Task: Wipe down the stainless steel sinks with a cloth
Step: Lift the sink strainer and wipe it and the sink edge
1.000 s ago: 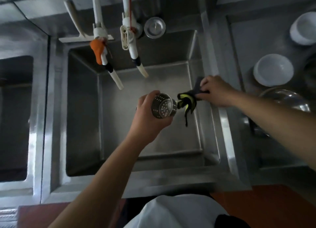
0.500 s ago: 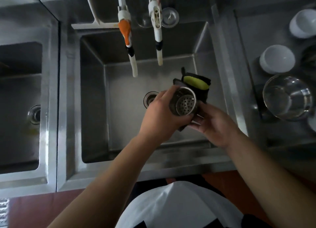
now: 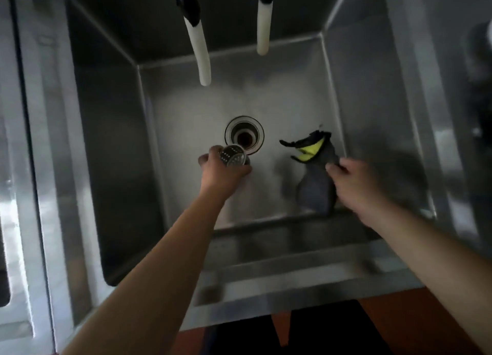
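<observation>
**Strainer Held Over Drain, Cloth Held Ready at Sink Floor**

The sink (image 3: 106,146) filled the frame, its basin deep and bare. The left hand (image 3: 222,172) was closed around the perforated strainer basket (image 3: 233,155), which was tilted and positioned at the 7 o'clock edge of the open drain (image 3: 244,136). This placement probably served to reseat the basket in the drain; it had not yet been seated. Two hoses (image 3: 199,53) hung at 12 o'clock above the drain, clear of both arms. At 3 o'clock from the drain, the right hand (image 3: 351,184) pinched the dark cloth (image 3: 316,186), whose yellow lining (image 3: 312,149) was folded outward. The cloth hung low near the basin floor, close to the right wall, probably so that wiping could follow; contact with the floor could not be confirmed.
</observation>
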`<state>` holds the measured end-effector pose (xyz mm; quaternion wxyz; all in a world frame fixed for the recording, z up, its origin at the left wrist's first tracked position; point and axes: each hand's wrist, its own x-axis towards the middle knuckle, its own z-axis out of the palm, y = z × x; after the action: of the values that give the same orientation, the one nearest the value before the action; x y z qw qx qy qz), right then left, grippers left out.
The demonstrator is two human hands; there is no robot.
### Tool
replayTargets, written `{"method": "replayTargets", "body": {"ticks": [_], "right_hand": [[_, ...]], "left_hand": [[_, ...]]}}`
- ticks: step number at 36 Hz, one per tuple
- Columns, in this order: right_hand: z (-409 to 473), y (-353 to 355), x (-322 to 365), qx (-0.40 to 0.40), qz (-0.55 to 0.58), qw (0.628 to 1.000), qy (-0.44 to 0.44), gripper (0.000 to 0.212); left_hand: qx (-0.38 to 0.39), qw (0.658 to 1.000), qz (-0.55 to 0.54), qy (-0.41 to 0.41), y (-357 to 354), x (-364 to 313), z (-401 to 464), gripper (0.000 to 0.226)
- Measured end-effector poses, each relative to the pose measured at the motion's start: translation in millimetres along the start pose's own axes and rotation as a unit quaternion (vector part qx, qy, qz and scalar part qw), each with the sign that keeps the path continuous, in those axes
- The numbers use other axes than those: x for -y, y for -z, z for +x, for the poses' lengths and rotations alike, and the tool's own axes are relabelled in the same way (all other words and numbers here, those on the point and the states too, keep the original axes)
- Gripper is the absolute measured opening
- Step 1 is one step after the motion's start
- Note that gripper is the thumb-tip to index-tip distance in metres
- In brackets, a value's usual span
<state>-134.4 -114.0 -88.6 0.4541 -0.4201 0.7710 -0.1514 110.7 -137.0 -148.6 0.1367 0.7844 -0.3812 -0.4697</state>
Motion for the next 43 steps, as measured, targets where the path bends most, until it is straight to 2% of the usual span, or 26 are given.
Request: {"method": "replayTargets", "body": {"ticks": [1,4,5,7,9,10,12,16,22,26,28,30,33,38,43], "right_hand": [[13.8,-4.1,-4.5,-0.027,-0.072,0.996,0.037,0.036],[48.9,-19.3,-24.9,-0.062,-0.234,0.963,0.117,0.020],[57.7,-26.2,-32.2,-0.039,-0.282,0.950,0.131,0.018],[70.5,-42.2,-47.7,0.075,-0.374,0.917,0.117,0.019],[77.7,-54.7,-60.7,0.190,-0.462,0.863,0.083,0.031],[81.1,-59.1,-66.4,0.221,-0.486,0.842,0.071,0.038],[85.3,-65.8,-71.3,0.245,-0.496,0.831,0.060,0.048],[88.2,-76.7,-65.6,0.240,-0.468,0.850,0.028,0.053],[81.2,-90.1,-58.9,0.267,-0.487,0.832,-0.009,0.075],[82.3,-91.5,-50.5,0.275,-0.480,0.833,-0.026,0.072],[83.1,-90.4,-47.0,0.280,-0.478,0.832,-0.029,0.068],[83.7,-89.8,-45.1,0.282,-0.483,0.829,-0.025,0.066],[83.8,-88.8,-43.0,0.281,-0.487,0.827,-0.017,0.065],[82.4,-90.8,-44.8,0.285,-0.495,0.821,-0.022,0.074],[81.7,-93.6,-47.5,0.285,-0.484,0.826,-0.042,0.086]], "left_hand": [[-0.010,1.000,0.011,-0.002,-3.8,4.5,14.2,0.081],[-0.033,0.997,0.061,-0.033,-17.4,13.1,51.9,0.080],[-0.044,0.994,0.080,-0.058,-22.9,13.9,62.6,0.080],[-0.073,0.982,0.126,-0.120,-34.3,14.5,81.6,0.083],[-0.085,0.966,0.175,-0.173,-45.7,14.8,95.8,0.087],[-0.081,0.958,0.194,-0.192,-51.2,15.9,102.1,0.088],[-0.067,0.950,0.217,-0.214,-62.0,20.1,113.0,0.090],[-0.087,0.942,0.221,-0.237,-74.9,28.9,125.7,0.090],[-0.112,0.942,0.219,-0.228,-76.3,38.9,136.9,0.096],[-0.074,0.946,0.223,-0.224,-72.2,45.2,137.2,0.110],[-0.069,0.941,0.233,-0.236,-69.9,50.4,131.0,0.105],[-0.068,0.926,0.257,-0.268,-67.3,56.8,122.9,0.089],[-0.038,0.883,0.341,-0.321,-66.0,64.4,115.0,0.067],[0.023,0.838,0.461,-0.291,-71.0,67.5,112.4,0.074],[0.032,0.846,0.469,-0.251,-77.6,52.4,115.1,0.075]]}}
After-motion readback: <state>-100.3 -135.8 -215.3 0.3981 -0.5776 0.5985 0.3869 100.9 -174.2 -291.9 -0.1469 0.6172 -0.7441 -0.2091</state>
